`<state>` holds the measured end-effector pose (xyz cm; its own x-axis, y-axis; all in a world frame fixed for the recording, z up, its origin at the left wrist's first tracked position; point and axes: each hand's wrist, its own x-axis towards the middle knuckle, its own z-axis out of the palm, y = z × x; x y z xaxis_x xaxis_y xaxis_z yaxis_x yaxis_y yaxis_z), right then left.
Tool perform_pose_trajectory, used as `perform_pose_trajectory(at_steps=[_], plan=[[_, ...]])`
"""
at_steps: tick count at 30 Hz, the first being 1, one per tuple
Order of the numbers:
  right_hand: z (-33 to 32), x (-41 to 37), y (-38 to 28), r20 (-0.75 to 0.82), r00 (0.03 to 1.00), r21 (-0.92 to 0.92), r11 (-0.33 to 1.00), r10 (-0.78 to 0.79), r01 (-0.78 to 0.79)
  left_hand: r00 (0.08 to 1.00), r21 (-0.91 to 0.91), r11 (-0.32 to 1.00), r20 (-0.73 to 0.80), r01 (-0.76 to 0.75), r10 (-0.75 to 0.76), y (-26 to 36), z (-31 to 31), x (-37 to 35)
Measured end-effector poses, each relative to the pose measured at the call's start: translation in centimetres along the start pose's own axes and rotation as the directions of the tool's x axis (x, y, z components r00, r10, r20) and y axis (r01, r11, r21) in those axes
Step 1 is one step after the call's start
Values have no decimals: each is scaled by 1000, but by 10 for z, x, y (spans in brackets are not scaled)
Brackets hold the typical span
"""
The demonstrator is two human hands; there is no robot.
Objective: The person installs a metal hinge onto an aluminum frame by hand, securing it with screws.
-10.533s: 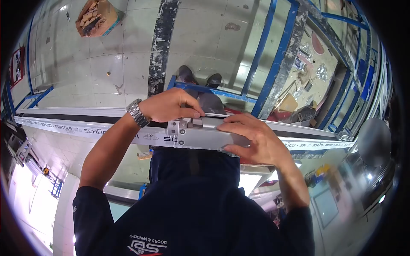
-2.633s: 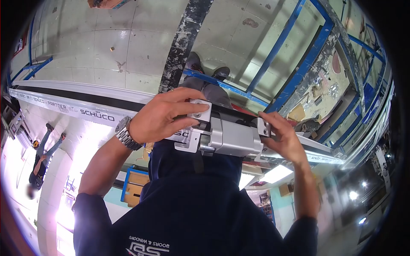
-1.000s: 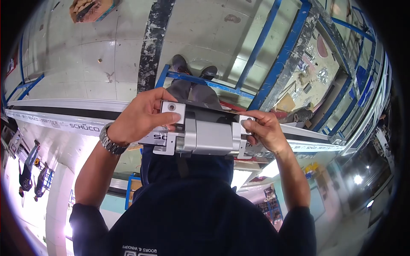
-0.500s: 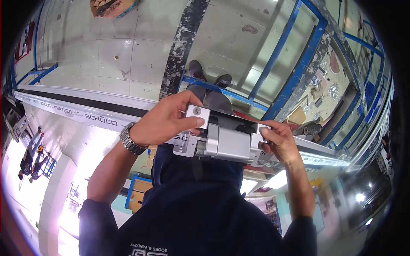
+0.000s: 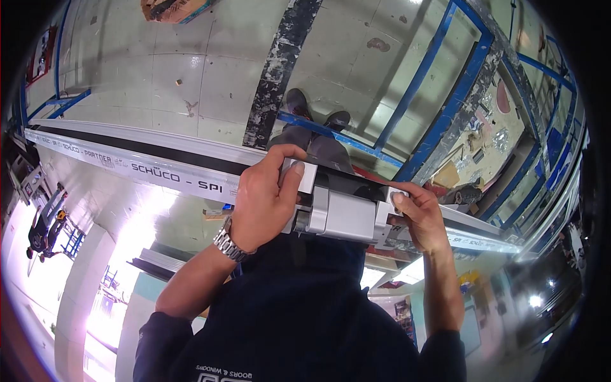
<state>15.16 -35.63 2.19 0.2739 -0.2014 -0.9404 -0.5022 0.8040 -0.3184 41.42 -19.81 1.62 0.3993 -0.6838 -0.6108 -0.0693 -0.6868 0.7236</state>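
A long aluminium profile [image 5: 191,183], covered in printed SCHÜCO film, lies crosswise in front of my body. On it sits a silver metal fitting [image 5: 347,215] with a broad smooth middle and a pale block at either end. My left hand [image 5: 261,202], wearing a metal watch [image 5: 229,240], grips the left end block [image 5: 308,177] between thumb and fingers. At the other end, my right hand [image 5: 419,213] pinches the right end block [image 5: 390,202], thumb on top. My left hand hides part of the fitting's left side.
Blue metal frames [image 5: 445,111] stand on the tiled floor beyond the profile, beside a dark scuffed bar [image 5: 280,76]. A cluttered board [image 5: 496,143] holds scraps at the right. A cardboard box [image 5: 172,9] lies at the top. People [image 5: 48,223] are far off at the left.
My left hand has rolled over, its thumb and back now covering more of the left block and its hole. The left forearm has swung inward. My right hand keeps its pinch.
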Motion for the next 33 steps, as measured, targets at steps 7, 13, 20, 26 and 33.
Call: perform_pose_trajectory(at_steps=[7,13,20,26,33], plan=[[1,2,-1,4,1000,-11,1000,-5,5,999,14,1000,-48,-4,4,3,3,4],[-5,9,4,35,999,11,1000,2,-2,990,-66,988,36,141,-139,8,0,11],[-12,20,6,69,998,55,998,-10,7,970,-144,962,112,231,-216,6,2,20],[-11,25,8,62,998,56,998,19,-22,980,-74,982,107,175,-166,-2,5,32],[-10,25,14,66,997,52,998,-47,43,985,30,996,144,86,-90,-5,-3,20]])
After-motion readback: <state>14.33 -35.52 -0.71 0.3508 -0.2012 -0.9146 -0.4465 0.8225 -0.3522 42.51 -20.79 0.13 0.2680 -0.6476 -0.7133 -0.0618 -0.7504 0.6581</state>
